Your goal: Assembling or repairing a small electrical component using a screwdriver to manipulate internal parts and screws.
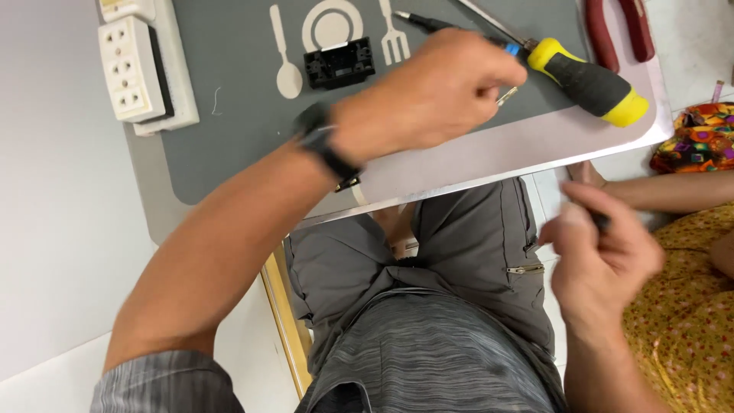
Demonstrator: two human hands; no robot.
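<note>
My left hand (436, 92), with a black watch (325, 145) on its wrist, reaches over the grey mat (229, 130) on the small table. Its fingers are closed, pinching a small metal piece (506, 95). A thin dark tool with a blue end (417, 20) runs under that hand; whether the hand holds it is unclear. A screwdriver with a yellow and black handle (589, 80) lies just right of the hand. My right hand (604, 252) hovers off the table over my lap, closed on a small dark object (600, 222).
A black plastic part (340, 65) sits on the mat's printed plate, spoon and fork. A white socket block (130, 69) lies at the far left, red-handled pliers (619, 30) at the far right. Another person's arm (673, 191) and yellow patterned clothing are beside me on the right.
</note>
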